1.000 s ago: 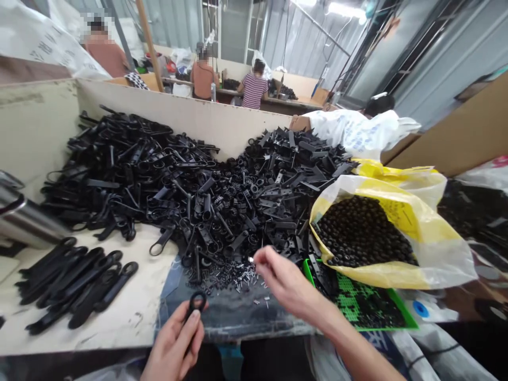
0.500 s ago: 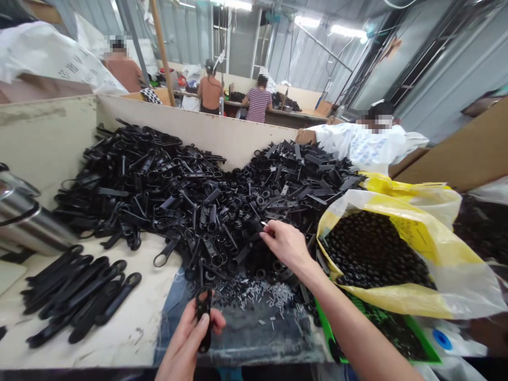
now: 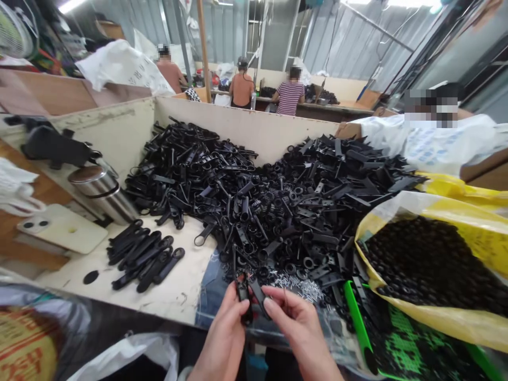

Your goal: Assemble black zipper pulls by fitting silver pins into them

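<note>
Gripping black part (image 3: 259, 297), right hand (image 3: 297, 319) now lowered

The left hand (image 3: 231, 311) and right hand (image 3: 292, 316) face each other at the near side, just apart. The left thumb (image 3: 240, 307) points far and right, pressing down in a grip, its fingers curling around from beneath and the far side. The right thumb (image 3: 273, 308) slants far and left against a bent index finger in a pinch. Both wrists angle inward; the left forearm (image 3: 212, 366) and right forearm (image 3: 319, 366) reach up from the near edge, bare-skinned.
</note>
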`<state>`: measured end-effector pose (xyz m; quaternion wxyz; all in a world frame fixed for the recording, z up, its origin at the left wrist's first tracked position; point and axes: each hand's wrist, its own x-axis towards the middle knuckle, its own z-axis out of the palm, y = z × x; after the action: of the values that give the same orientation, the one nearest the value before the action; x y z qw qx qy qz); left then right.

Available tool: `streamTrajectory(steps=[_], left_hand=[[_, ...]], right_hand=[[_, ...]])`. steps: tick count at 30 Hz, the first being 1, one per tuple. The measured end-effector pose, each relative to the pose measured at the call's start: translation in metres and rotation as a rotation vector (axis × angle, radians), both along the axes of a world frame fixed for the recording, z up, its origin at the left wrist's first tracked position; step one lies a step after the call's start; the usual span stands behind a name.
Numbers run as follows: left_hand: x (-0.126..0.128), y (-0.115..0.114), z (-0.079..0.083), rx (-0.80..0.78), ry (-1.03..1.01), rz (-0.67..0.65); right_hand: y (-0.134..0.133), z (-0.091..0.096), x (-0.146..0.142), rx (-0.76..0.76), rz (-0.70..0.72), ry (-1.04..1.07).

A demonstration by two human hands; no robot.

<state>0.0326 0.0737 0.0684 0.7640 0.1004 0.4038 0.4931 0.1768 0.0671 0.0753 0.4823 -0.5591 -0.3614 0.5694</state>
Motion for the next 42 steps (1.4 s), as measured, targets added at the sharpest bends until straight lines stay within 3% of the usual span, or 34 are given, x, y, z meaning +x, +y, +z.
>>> streamTrajectory(steps=[3, 6, 12, 17, 26, 31, 36, 42], left_hand=[[-0.004, 0.002, -0.004, 0.005, 0.053, -0.002], [-0.010, 0.005, -0.006, -0.006, 0.110, 0.009], [-0.012, 0.001, -0.003, 0.047, 0.010, -0.010], [-0.005, -0.003, -0.007, 0.096, -0.012, 0.009], [0.002, -0.007, 0.001, 0.136, -0.003, 0.009], [0.010, -0.011, -0.006, 0.131, 0.061, 0.057], [0.012, -0.016, -0.020, 0.071, 0.210, 0.074], [0.000, -0.017, -0.024, 0.069, 0.398, 0.013]], right_hand=[[0.010, -0.003, -0.005, -0.115, -0.168, 0.197], [0.019, 0.003, 0.001, -0.115, -0.255, 0.234], [-0.007, -0.006, -0.012, 0.083, -0.054, 0.019], [-0.022, -0.019, -0.032, 0.133, -0.132, -0.049], [-0.020, -0.010, -0.040, 0.184, -0.194, -0.015], [-0.022, -0.021, -0.038, 0.183, -0.195, -0.039], [-0.023, -0.031, -0.035, 0.201, -0.102, -0.064], [-0.018, -0.010, -0.021, 0.271, 0.024, -0.381]])
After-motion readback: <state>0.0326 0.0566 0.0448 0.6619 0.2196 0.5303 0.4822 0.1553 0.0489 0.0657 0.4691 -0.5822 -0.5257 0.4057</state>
